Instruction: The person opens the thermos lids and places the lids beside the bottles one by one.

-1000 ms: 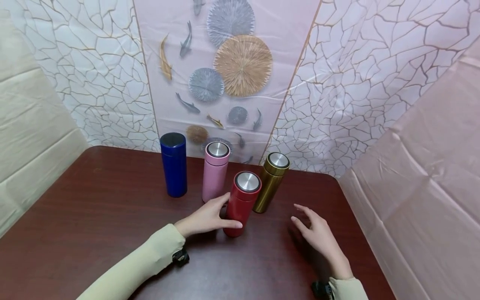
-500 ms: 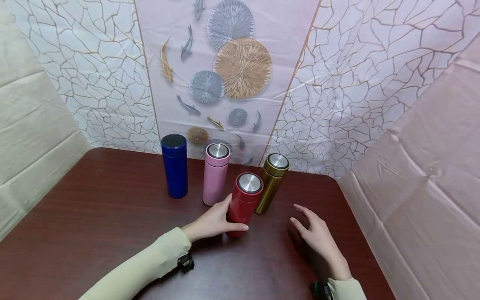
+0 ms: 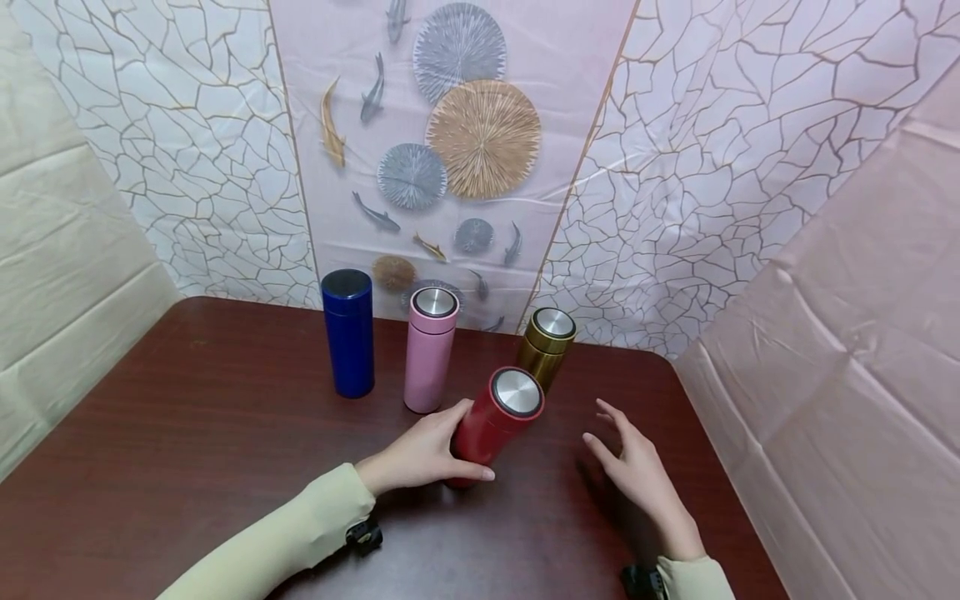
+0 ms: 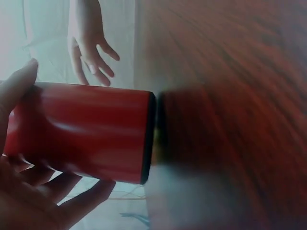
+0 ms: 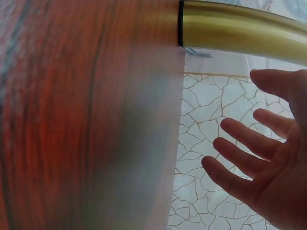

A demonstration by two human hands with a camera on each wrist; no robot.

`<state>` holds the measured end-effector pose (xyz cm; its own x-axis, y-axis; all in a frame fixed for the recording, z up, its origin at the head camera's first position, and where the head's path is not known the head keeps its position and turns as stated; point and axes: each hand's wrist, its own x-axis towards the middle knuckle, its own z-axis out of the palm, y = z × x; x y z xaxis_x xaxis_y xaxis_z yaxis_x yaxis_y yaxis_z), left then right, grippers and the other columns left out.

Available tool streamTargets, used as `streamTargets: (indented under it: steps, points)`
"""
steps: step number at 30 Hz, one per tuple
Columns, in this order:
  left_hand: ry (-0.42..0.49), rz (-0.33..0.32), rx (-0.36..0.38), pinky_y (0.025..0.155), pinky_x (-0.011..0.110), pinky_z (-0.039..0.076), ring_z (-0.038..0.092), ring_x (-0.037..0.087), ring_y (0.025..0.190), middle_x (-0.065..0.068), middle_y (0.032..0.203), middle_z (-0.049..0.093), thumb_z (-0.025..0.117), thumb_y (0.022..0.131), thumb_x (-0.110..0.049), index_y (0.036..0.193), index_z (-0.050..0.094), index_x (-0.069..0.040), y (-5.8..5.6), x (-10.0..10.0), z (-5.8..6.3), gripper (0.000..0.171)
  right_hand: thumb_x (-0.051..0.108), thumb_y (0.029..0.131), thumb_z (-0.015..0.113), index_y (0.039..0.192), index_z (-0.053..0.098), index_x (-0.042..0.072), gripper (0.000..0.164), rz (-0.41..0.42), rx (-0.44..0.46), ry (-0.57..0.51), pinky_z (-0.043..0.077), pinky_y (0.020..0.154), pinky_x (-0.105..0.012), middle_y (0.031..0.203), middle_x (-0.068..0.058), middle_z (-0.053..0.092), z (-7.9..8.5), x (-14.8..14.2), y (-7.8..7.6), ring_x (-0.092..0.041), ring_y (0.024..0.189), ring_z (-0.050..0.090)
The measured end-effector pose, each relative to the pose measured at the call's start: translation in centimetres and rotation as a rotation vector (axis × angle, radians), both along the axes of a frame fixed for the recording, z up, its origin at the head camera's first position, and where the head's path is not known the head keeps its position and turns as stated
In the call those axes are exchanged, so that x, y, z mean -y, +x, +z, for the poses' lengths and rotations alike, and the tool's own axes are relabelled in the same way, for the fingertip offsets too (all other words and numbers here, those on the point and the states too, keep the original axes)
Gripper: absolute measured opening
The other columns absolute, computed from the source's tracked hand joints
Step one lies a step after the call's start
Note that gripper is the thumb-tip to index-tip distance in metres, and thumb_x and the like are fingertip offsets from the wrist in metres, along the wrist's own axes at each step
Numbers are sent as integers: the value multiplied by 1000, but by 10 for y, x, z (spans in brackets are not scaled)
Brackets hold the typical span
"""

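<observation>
My left hand (image 3: 420, 450) grips a red thermos flask (image 3: 480, 433) with a steel-topped lid, thumb on the near side and fingers round the far side. The flask leans to the right in the head view. In the left wrist view its black-rimmed base (image 4: 149, 139) appears slightly off the table. My right hand (image 3: 641, 475) hovers at the right with its fingers spread, touching nothing. Behind the red flask stands a gold thermos flask (image 3: 546, 354), its lower part hidden in the head view. A pink thermos flask (image 3: 429, 367) and a blue one (image 3: 349, 346) stand upright further left.
The dark red-brown wooden table (image 3: 187, 433) ends at a patterned cloth backdrop (image 3: 480, 250). Cream cloth (image 3: 67, 250) hangs along the left side, and pinkish cloth (image 3: 840, 375) along the right.
The red flask has come nearer and shifted slightly right, its top leaning further right and covering more of the gold flask. My left hand moves with it. The right hand has hardly moved.
</observation>
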<state>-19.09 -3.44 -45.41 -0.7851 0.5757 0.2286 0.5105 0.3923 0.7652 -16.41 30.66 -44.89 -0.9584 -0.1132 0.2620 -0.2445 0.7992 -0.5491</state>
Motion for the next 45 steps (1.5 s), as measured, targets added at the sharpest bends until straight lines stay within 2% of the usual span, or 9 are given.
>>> streamTargets:
  steps: [5,11,16,21,27,34,39,42,45]
  points:
    - [-67,11,-113,86,32,52,61,4,99,-14,114,62,78,72,-70,137,49,-26,8,5,11,84,26,98,68,150,43,11,59,1,-3,-1,45,95,-60,133,-24,61,1,0,-1,-43,122,57]
    - [-82,26,-170,85,33,53,60,3,100,-14,118,63,77,74,-69,139,51,-27,14,13,25,82,27,99,67,150,44,12,58,3,1,-7,45,95,-60,133,-23,61,1,1,-1,-42,123,57]
    - [-108,62,-213,81,33,53,59,4,98,-13,117,64,77,73,-70,139,53,-27,17,20,32,82,26,99,67,147,48,14,54,-7,-37,-15,51,84,-54,129,-19,64,1,1,0,-37,116,62]
    - [-138,73,-228,80,33,53,58,4,100,-10,120,64,77,73,-70,139,55,-27,19,25,34,81,24,98,67,145,51,14,50,-12,-85,-22,53,76,-45,125,-16,67,3,1,1,-33,108,65]
    - [-158,77,-263,78,33,53,58,5,100,-10,119,64,77,72,-71,138,56,-28,21,30,34,81,23,97,69,144,52,16,50,-4,-88,-28,54,80,-46,122,-14,68,3,0,2,-31,110,65]
    - [-168,85,-238,78,34,52,57,4,99,-11,118,64,75,73,-72,137,57,-28,23,32,33,80,23,97,69,144,53,17,50,16,-104,-53,54,87,-48,119,-12,70,5,1,3,-26,107,68]
    - [-195,82,-259,77,33,52,57,5,97,-11,116,64,77,73,-71,137,58,-28,25,32,34,79,23,98,69,143,55,21,47,48,-137,-93,55,85,-34,118,-6,71,17,10,8,-19,103,68]
    - [-206,69,-264,76,33,51,57,5,96,-11,115,64,76,73,-72,137,57,-28,27,32,33,80,19,98,68,141,57,23,45,73,-172,-134,52,82,-23,116,-1,72,27,19,12,-15,100,69]
    - [-217,64,-269,75,32,51,57,5,96,-11,114,64,74,73,-73,137,57,-28,28,32,33,80,14,98,67,140,59,25,43,105,-200,-154,50,82,-16,115,3,72,37,30,17,-12,99,68]
